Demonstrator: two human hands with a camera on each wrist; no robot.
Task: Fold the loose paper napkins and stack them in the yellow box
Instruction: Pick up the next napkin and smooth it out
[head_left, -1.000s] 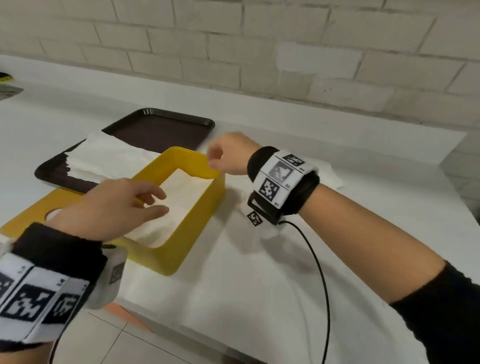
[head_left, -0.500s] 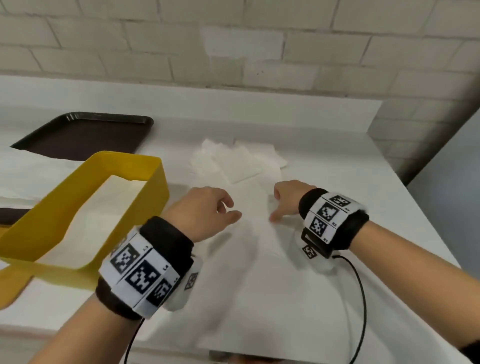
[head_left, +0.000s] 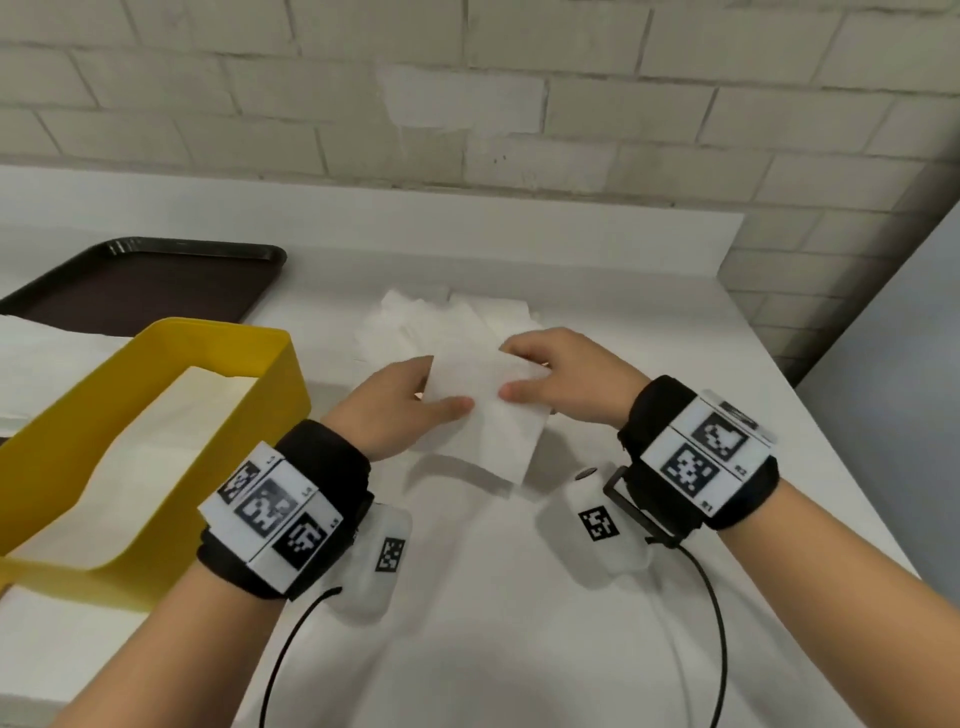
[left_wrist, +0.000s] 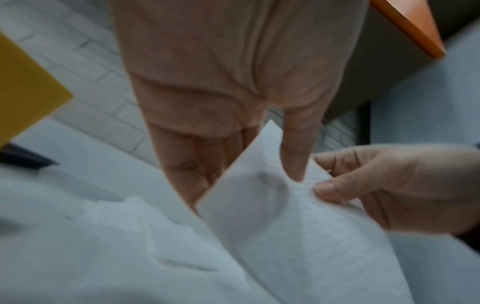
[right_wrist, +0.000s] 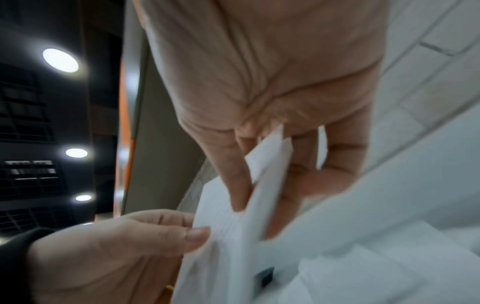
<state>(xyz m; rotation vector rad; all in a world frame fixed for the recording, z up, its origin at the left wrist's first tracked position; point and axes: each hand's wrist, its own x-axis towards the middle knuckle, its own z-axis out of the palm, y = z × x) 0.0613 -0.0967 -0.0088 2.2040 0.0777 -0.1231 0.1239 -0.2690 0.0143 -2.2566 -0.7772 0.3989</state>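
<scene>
A white paper napkin (head_left: 488, 415) hangs just above the table between both hands. My left hand (head_left: 441, 400) pinches its left edge with thumb on top and fingers behind the sheet. My right hand (head_left: 511, 371) pinches its upper right corner. In the left wrist view the napkin (left_wrist: 272, 216) slopes down from the left thumb, and the right hand (left_wrist: 337, 185) grips its far edge. The right wrist view shows the napkin (right_wrist: 233, 226) edge-on between the right hand's thumb and fingers. Behind the hands lies a pile of loose napkins (head_left: 452, 317). The yellow box (head_left: 280, 384), at left, has white napkins inside.
A dark brown tray (head_left: 156, 280) sits at the back left, partly under white paper (head_left: 47, 353). A white brick wall (head_left: 519, 104) rises behind the table. The table's right edge (head_left: 810, 415) runs close beside my right wrist. Cables trail from both wrist units.
Both hands left the yellow box and moved right to the loose pile. A napkin was picked up and is now held between both hands. The view shifted right.
</scene>
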